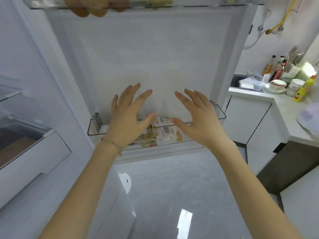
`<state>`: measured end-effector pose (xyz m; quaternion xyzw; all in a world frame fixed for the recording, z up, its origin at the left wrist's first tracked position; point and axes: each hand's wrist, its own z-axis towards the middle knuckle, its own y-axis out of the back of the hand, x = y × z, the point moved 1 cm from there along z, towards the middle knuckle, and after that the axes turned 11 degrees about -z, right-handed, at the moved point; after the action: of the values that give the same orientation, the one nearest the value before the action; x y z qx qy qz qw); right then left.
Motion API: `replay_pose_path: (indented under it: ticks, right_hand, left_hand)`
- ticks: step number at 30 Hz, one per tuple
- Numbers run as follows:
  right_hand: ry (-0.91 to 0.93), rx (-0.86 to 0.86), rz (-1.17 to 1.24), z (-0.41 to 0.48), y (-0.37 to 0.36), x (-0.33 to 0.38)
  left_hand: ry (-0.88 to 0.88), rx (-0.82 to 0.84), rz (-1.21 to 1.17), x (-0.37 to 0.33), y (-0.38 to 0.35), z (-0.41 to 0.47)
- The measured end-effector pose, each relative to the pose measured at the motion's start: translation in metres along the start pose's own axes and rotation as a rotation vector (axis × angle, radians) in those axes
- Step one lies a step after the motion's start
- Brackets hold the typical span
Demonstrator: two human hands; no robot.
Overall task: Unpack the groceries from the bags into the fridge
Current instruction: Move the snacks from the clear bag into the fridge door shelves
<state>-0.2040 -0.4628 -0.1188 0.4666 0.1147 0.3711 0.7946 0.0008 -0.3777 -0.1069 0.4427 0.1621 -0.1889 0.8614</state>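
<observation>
Left hand (126, 116) and right hand (196, 116) are hovering with fingers spread, holding nothing, above the fridge door's bottom shelf (96, 131), where food packets (165, 131) are lying.

A white L-shaped countertop (255, 94) runs along the right side of the room. Under the countertop stand flat white cabinet doors (248, 121) with dark seams and, at its near end, a dark brown panel (284, 166). At the far end of the countertop stand a cluster of dark sauce bottles (276, 68), a white bowl with a red rim (278, 84), a clear plastic box (250, 83) and, nearer, a yellow plastic bottle (303, 88). Above the countertop, a plain white wall (269, 40) carries a yellow hose (286, 12). Left of the countertop lies a glossy pale grey floor (155, 187), with a bright rectangular glare (184, 221) on it.
</observation>
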Motion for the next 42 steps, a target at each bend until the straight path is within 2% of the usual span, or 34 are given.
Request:
replay_pose_path:
  ticks: [7,16,22,32,42]
  right_hand:
    - [-0.085,-0.105,-0.025,-0.034,0.035,-0.060]
    - [-0.305,-0.018,-0.133,-0.108,0.098,-0.218]
    - [-0.440,0.059,-0.222,-0.169,0.134,-0.309]
    - [-0.827,0.133,-0.337,-0.280,0.172,-0.442]
    - [-1.087,0.107,-0.444,-0.303,0.183,-0.565]
  left_hand:
    - [-0.139,-0.075,0.137,-0.061,-0.049,0.016]
    - [-0.331,0.009,0.020,-0.196,-0.185,0.046]
    - [-0.363,0.137,-0.070,-0.273,-0.284,0.061]
    - [-0.494,0.413,-0.187,-0.389,-0.448,0.078]
    - [-0.649,0.564,-0.300,-0.461,-0.600,0.152]
